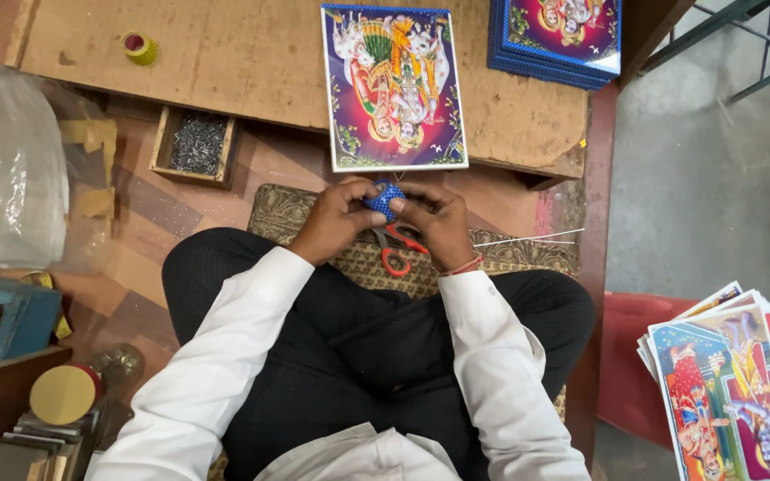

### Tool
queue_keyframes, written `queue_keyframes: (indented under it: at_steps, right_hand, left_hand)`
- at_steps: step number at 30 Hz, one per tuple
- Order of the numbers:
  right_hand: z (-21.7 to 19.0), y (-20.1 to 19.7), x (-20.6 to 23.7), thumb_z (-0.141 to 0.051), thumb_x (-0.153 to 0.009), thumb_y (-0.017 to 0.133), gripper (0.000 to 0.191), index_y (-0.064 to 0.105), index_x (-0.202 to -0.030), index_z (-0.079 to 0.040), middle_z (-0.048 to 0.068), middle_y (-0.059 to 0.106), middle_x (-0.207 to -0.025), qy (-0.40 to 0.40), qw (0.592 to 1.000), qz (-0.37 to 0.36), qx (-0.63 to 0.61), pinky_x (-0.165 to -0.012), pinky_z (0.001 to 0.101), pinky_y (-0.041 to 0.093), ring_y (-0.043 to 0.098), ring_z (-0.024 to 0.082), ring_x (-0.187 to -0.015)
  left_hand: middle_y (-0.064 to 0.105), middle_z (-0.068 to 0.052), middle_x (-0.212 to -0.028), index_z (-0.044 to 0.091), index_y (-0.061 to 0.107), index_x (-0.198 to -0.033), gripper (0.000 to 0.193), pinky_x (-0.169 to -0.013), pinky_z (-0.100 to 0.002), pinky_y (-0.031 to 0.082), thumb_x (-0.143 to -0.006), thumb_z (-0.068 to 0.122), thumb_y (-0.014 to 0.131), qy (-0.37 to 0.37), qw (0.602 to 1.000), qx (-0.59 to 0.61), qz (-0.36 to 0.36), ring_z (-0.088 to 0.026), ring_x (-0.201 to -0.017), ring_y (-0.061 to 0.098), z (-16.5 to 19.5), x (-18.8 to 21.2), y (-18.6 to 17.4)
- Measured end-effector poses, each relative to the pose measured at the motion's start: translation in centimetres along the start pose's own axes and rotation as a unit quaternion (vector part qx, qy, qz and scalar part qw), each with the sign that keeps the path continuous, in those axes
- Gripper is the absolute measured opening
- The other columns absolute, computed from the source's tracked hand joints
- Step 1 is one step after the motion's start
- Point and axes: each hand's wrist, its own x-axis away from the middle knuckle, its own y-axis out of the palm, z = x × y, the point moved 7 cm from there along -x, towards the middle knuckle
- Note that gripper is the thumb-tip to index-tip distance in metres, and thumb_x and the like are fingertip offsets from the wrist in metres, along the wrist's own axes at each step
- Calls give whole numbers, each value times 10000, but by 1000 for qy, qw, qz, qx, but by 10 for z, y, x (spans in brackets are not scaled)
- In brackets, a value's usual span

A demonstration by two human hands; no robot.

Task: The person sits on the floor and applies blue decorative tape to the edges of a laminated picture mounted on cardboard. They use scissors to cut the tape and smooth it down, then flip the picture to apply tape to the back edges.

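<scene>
The small blue piece (385,198) is pinched by the left hand (336,221) and right hand (434,223); it could be dropped onto the scissors (396,249) if either grip is loosened.

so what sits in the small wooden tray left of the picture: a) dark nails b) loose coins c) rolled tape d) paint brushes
a: the small wooden tray on the floor left of the picture holds a heap of small dark nails.
</scene>
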Motion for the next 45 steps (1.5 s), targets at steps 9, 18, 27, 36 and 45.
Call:
queue_keyframes:
  at_steps: [9, 18, 27, 36, 45]
  right_hand:
    - [48, -15, -6, -20, -926, 752, 76, 727, -961, 42, 94, 744, -850, 34, 997, 70, -23, -635, 245, 573, 686, 115, -709]
    - [75, -82, -15, -19, -892, 791, 91, 709, -875, 16, 85, 712, -808, -20, 963, 263, -52, -610, 269, 580, 669, 141, -672]
    - [104, -138, -15, -8, -862, 792, 157, 644, -810, 10, 75, 684, -773, -61, 900, 425, -74, -597, 294, 608, 660, 155, -665]
    - [93, -127, -18, -39, -896, 780, 165, 631, -836, -2, 65, 674, -775, -6, 904, 408, -128, -567, 262, 560, 635, 141, -643]
    - [84, -121, -20, -35, -901, 770, 168, 627, -819, -6, 78, 684, -767, 3, 900, 414, -137, -556, 250, 558, 637, 136, -627]
  left_hand:
    - [738, -143, -913, -4, 723, -1034, 458, -750, -363, 553, -791, 360, 855, -82, 973, -213, 31, -219, -827, 716, -15, 3, -2]
    - [702, -218, -882, 12, 781, -883, 441, -765, -479, 530, -769, 432, 851, -107, 919, -379, -2, -368, -846, 691, -4, -9, -13]
    - [655, -243, -685, -64, 729, -699, 522, -655, -479, 536, -734, 421, 918, -225, 834, -494, 100, -397, -639, 675, 5, 1, -90]
    - [745, -85, -845, -4, 720, -949, 340, -662, -304, 560, -709, 151, 904, -179, 946, -174, 204, -151, -757, 701, -6, 8, -93]
    - [753, -81, -815, -13, 779, -918, 223, -626, -271, 527, -775, 128, 874, -231, 935, -171, 208, -128, -699, 670, -6, 7, -93]
